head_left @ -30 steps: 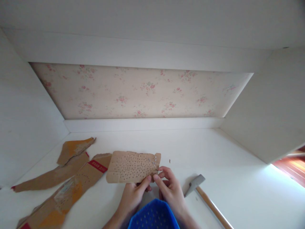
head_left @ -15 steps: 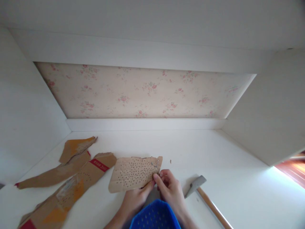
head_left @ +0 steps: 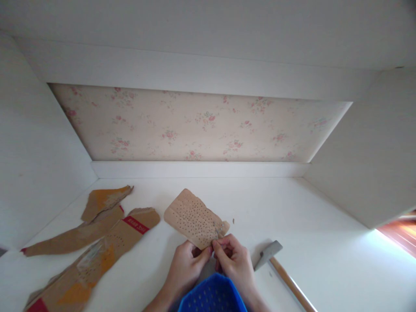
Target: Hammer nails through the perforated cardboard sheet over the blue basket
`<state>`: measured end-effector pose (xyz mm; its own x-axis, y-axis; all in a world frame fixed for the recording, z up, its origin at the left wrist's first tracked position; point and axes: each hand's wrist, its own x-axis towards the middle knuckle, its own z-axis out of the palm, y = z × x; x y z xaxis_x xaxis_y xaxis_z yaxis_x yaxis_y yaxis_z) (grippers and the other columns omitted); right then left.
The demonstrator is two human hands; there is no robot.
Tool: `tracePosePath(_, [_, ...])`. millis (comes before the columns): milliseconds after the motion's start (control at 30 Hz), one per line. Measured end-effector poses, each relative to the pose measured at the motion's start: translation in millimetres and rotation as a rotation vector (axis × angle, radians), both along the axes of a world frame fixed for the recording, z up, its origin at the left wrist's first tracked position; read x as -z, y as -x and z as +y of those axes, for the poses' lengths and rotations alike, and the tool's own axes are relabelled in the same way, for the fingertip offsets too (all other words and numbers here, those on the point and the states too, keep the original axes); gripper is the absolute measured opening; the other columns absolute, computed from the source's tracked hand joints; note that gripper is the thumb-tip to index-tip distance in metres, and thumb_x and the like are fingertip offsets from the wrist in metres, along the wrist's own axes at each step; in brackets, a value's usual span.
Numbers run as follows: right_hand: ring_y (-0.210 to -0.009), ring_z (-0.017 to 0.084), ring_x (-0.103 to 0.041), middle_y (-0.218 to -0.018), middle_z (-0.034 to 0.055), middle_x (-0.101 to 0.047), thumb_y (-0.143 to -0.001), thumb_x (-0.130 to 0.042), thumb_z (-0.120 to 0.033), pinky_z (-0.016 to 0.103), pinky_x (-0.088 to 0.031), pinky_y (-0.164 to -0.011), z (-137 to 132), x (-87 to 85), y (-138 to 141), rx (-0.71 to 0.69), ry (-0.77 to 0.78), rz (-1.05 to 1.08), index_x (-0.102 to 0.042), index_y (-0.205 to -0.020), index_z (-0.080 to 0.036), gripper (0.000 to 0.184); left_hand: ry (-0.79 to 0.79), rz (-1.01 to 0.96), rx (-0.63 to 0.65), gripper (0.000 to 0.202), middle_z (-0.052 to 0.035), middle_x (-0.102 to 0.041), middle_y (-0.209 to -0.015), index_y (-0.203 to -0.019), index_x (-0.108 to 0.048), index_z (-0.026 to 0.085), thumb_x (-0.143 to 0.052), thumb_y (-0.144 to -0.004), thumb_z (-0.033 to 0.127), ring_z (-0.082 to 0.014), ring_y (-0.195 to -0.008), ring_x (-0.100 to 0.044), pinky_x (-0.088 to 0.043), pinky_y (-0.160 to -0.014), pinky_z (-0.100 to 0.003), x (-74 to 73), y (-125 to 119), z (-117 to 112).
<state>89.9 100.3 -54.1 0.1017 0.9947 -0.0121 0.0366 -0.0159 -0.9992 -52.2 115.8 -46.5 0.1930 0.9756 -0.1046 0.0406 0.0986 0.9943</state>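
Note:
A small piece of brown cardboard, punched with many small holes, is held up tilted over the white surface. My left hand pinches its lower edge between thumb and fingers. Close beside it, my right hand has its thumb and fingertips together at the lower right corner. Small greyish bits show among the holes near that corner; they are too small to name. Below my hands, a blue dotted object hides part of my forearms; its kind is unclear.
Torn cardboard strips with orange patches and red bands lie on the left. A hammer with a wooden handle rests at the right. A small dark scrap lies beyond my right hand. White panels and floral wallpaper enclose the back.
The perforated cardboard has turned clockwise, its left end swinging up and away. My left hand has shifted slightly right, while the right hand stays at the same corner.

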Motion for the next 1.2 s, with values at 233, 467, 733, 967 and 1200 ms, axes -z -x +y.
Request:
tracePosePath(233, [-0.034,0.011,-0.052,-0.042,-0.0051,-0.058,-0.085,-0.066,-0.046,0.018,-0.034,-0.036,-4,-3.8,0,0.066,-0.033,-0.035,-0.057,-0.071,-0.021,0.029,0.010,0.065,-0.131,0.027,-0.0090,-0.071,-0.069,-0.075,-0.067,0.014,-0.069,-0.074,0.040,-0.0243,-0.066,-0.066,-0.049,-0.061,-0.031,0.3,0,0])
tracePosePath(467, [-0.032,0.011,-0.051,-0.040,-0.0064,-0.056,-0.084,-0.064,-0.040,0.019,-0.036,-0.035,-6,-1.7,-2,0.113,-0.054,-0.083,-0.053,-0.068,-0.023,0.026,0.031,0.076,-0.181,0.027,-0.0082,-0.071,-0.067,-0.075,-0.067,0.014,-0.071,-0.072,0.041,-0.0239,-0.064,-0.066,-0.050,-0.062,-0.033,3.5,2,3])
tracePosePath(733, [-0.049,0.018,-0.063,-0.053,-0.0005,-0.065,-0.091,-0.057,-0.044,0.026,-0.048,-0.049,5,-4.1,-9,0.186,-0.132,-0.338,-0.066,-0.079,-0.021,0.028,0.136,-0.251,-0.335,0.041,-0.0083,-0.072,-0.079,-0.083,-0.070,0.012,-0.083,-0.064,0.046,-0.0224,-0.076,-0.067,-0.053,-0.070,-0.031,6.3,5,9])
tracePosePath(967, [-0.087,0.024,-0.072,-0.096,0.0063,-0.078,-0.095,-0.051,-0.024,0.032,-0.055,-0.077,11,-2.0,-11,0.030,-0.293,-0.635,-0.077,-0.097,-0.027,0.026,0.159,-0.310,-0.313,0.042,-0.0040,-0.069,-0.071,-0.076,-0.069,0.013,-0.087,-0.060,0.047,-0.0168,-0.067,-0.061,-0.048,-0.066,-0.027,9.6,6,7])
tracePosePath(1200, [-0.094,0.027,-0.071,-0.110,0.0057,-0.078,-0.092,-0.048,-0.010,0.038,-0.057,-0.082,12,8.3,-13,-0.029,-0.336,-0.831,-0.074,-0.116,-0.027,0.039,0.146,-0.323,-0.269,0.040,-0.0050,-0.069,-0.072,-0.078,-0.069,0.012,-0.085,-0.065,0.046,-0.0162,-0.067,-0.060,-0.046,-0.066,-0.027,16.8,7,7])
